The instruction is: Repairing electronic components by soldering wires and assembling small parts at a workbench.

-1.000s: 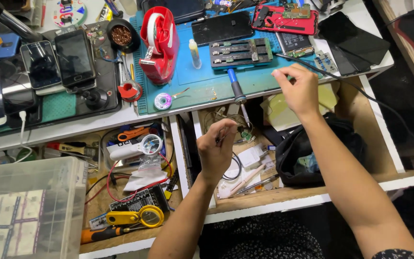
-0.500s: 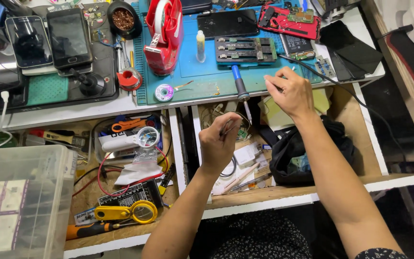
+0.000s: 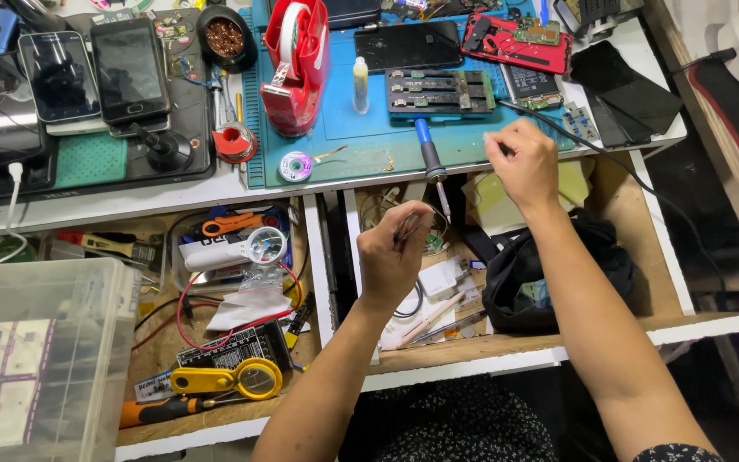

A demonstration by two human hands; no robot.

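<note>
My left hand hovers over the open middle drawer, fingers closed on a thin metal tool like tweezers that points up. My right hand is at the desk's front edge with its fingers pinched together; nothing shows between them. A blue-handled soldering iron lies on the blue work mat between the hands, its tip hanging over the drawer. A black cable runs past my right hand.
On the desk stand a red tape dispenser, a solder spool, a circuit-board holder and several phones. A black pouch fills the drawer's right side. The left drawer holds a yellow magnifier. A clear plastic bin sits bottom left.
Both hands have stayed almost in place. The view shifted a little, and my left hand has turned so that the thin tool points upward.
</note>
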